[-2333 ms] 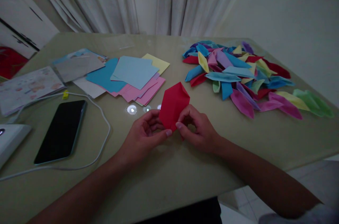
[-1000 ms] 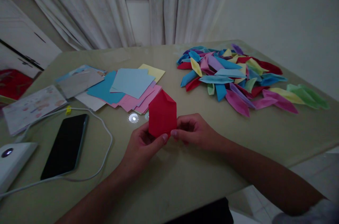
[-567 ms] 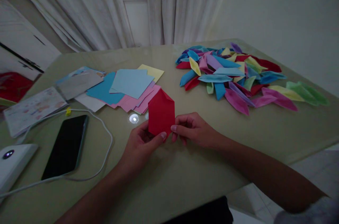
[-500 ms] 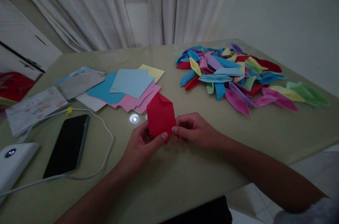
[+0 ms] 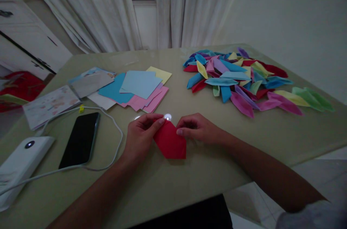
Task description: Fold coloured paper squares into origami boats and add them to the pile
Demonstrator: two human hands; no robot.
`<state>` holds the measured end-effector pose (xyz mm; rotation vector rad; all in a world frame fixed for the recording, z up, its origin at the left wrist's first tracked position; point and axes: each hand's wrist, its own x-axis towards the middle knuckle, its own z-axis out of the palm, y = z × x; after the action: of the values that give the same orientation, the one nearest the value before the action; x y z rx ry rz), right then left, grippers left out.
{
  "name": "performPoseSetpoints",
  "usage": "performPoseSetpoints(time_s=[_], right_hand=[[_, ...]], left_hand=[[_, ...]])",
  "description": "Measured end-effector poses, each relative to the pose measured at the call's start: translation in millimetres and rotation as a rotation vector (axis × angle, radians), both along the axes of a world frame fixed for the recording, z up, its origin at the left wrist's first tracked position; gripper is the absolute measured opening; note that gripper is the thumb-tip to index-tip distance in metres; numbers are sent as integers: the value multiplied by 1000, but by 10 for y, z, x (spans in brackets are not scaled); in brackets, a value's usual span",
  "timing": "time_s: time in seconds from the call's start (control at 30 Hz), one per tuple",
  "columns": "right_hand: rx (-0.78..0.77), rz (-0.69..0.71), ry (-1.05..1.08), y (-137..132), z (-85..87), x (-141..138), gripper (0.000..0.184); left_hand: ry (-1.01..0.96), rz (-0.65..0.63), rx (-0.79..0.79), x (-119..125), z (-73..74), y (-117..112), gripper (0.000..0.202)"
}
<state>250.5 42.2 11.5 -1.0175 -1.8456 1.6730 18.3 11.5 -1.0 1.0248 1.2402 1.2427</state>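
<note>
The left hand (image 5: 141, 133) pinches the upper left corner of a folded red paper (image 5: 171, 141) between thumb and fingers. Half a second earlier, this hand gripped the paper low, at its lower left edge. To the left of the hand, a dark phone (image 5: 80, 141) lies on the bench (image 5: 162, 196) within a loop of white cable (image 5: 119, 146); beyond it, loose paper sheets (image 5: 141, 83) lie spread.

The red paper is now between the two hands, over the near part of the bench. Before, it was held up with its peaked end at the top; now that orientation is gone, and a straight edge faces the person. Condition: plain red, folded, many-sided, with slanting sides that narrow towards the fingers. The surface appears smooth; fine creases cannot be made out in the dim light. Whether it touches the bench cannot be determined.

The right hand (image 5: 199, 128) pinches the upper right edge, thumb on the near face, remaining fingers curled. Further right, a pile of folded coloured pieces (image 5: 230, 73) appears unchanged.
</note>
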Motion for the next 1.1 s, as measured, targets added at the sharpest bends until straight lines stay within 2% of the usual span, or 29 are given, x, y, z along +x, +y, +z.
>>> performPoseSetpoints(time_s=[0.1, 0.2, 0.4, 0.47, 0.6, 0.63, 0.87, 1.1], right_hand=[[52, -67, 27, 39, -10, -45, 42], [86, -40, 19, 36, -1, -86, 46], [196, -67, 24, 36, -52, -75, 43], [167, -60, 44, 59, -90, -56, 42], [115, -7, 57, 106, -144, -24, 38], [126, -6, 48, 117, -153, -19, 37], [118, -231, 130, 179, -215, -20, 39], [135, -202, 138, 190, -242, -50, 43]], left_hand=[[40, -76, 32, 77, 17, -61, 31], [29, -90, 29, 115, 13, -81, 30], [-94, -127, -53, 115, -17, -26, 47], [-98, -100, -44, 108, -34, 1, 47], [-144, 32, -28, 59, -82, 85, 50], [-172, 26, -26, 43, -91, 110, 51], [-284, -135, 3, -21, -64, 207, 65], [-359, -268, 35, -20, -62, 142, 60]])
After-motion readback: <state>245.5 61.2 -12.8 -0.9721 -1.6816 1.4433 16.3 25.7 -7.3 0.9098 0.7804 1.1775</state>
